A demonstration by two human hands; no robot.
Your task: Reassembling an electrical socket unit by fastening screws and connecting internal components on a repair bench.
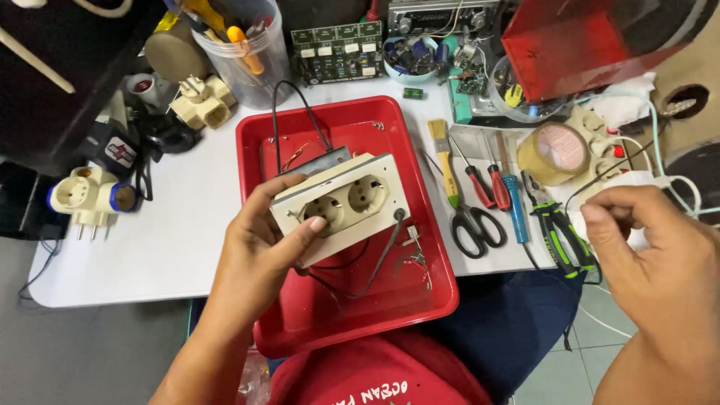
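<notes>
Left hand (266,247) clamps double socket (341,206) over red tray (300,322); wires dangling, unfinished. Right hand (660,255) pinches thin wire (600,180).

A cream double socket block (341,206) sits tilted above the red tray (435,296), its two round outlets facing up. It has a grey plate at its back edge. Thin black wires trail from it, one looping up toward the tray's far rim, another curving down from its right corner over the tray floor
</notes>
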